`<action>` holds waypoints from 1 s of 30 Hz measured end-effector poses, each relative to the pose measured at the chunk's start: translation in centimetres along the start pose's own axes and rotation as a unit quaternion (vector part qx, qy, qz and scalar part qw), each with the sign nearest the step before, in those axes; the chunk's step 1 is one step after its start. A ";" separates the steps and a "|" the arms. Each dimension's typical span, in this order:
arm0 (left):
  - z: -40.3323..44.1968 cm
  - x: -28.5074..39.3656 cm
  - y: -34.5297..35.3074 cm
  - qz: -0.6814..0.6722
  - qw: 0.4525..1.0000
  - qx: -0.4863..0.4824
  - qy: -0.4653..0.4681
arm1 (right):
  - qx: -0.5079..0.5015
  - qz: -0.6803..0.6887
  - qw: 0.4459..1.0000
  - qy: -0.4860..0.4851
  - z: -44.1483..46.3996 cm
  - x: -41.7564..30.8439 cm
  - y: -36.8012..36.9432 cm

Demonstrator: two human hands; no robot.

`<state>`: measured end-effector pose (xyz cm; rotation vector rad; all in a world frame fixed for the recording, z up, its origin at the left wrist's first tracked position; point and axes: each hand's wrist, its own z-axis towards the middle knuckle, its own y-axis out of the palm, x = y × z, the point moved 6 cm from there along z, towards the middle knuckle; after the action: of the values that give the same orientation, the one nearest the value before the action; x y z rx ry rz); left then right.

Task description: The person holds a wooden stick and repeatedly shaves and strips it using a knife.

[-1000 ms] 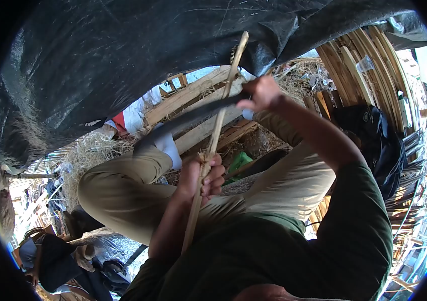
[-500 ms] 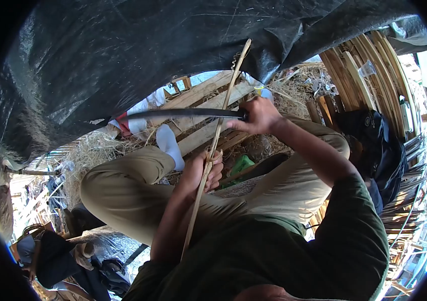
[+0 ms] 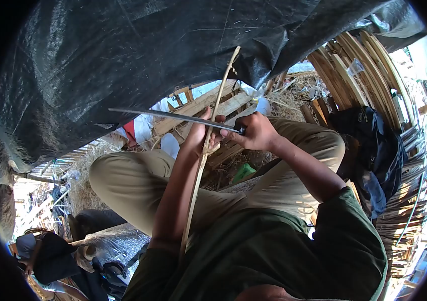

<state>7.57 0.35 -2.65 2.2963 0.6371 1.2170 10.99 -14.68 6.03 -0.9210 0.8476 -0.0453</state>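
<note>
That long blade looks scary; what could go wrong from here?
First, the long blade, held in the right hand, crosses the stick right by the left hand; a slip might cut the fingers, though whether they touch is unclear. Second, the stick's lower end runs back toward the green shirt, so a hard push could perhaps jab the body.

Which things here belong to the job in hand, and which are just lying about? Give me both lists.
In the job:
- knife, gripped by the right hand
- stick, crossed by the knife and against the left hand

Apparently just lying about:
- black bag
- clear cup
- green thing
</note>
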 end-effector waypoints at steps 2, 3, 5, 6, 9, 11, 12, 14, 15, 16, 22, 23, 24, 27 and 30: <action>2.4 -0.3 -1.9 0.038 0.998 -0.039 0.003 | 0.015 -0.020 1.000 -0.018 -0.4 -1.6 -1.2; 1.7 0.3 -1.2 0.049 0.998 -0.035 -0.002 | 0.009 -0.041 0.999 -0.015 -0.7 -2.1 -1.8; -0.5 1.7 0.5 0.071 0.997 -0.024 -0.013 | 0.001 -0.070 0.998 -0.001 -1.4 -3.0 -2.7; -0.5 1.9 1.1 0.066 0.998 -0.008 -0.005 | -0.001 -0.078 0.997 0.011 -1.8 -3.3 -3.1; -2.0 2.7 3.0 0.073 0.995 -0.069 0.002 | 0.006 -0.079 0.996 0.048 -2.5 -5.2 -5.0; -3.6 2.9 4.2 0.056 0.993 -0.101 0.016 | -0.058 -0.120 0.978 0.162 -3.4 -5.4 -6.0; -4.4 2.9 4.7 0.055 0.992 -0.108 0.023 | -0.002 -0.103 0.986 0.128 -3.9 -5.9 -6.4; -5.5 2.8 5.1 0.054 0.987 -0.145 0.044 | -0.009 -0.120 0.982 0.148 -5.0 -6.2 -7.6; -6.2 2.9 5.3 0.067 0.987 -0.137 0.054 | -0.013 -0.128 0.979 0.159 -5.5 -6.8 -8.1; -7.2 3.1 5.7 0.078 0.986 -0.129 0.065 | 0.006 -0.143 0.973 0.180 -6.1 -8.4 -9.1; -10.5 5.5 6.3 0.084 0.982 -0.114 0.121 | -0.009 -0.234 0.962 0.143 -4.9 -13.9 -16.3; -10.5 5.7 6.2 0.074 0.981 -0.128 0.128 | -0.008 -0.251 0.955 0.155 -4.1 -14.6 -17.7; -10.3 6.0 6.1 0.064 0.979 -0.140 0.133 | -0.021 -0.293 0.945 0.141 -2.9 -15.6 -19.1; -11.3 5.3 5.9 0.019 0.985 -0.106 0.132 | -0.064 -0.368 0.918 0.130 1.1 -15.6 -22.5; -12.5 4.9 5.5 0.007 0.987 -0.095 0.130 | -0.195 -0.395 0.895 0.068 5.8 -14.7 -23.7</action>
<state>0.51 1.19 9.98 2.0078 0.5669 1.5307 12.07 -20.12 33.98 -1.6174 0.5637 -0.6730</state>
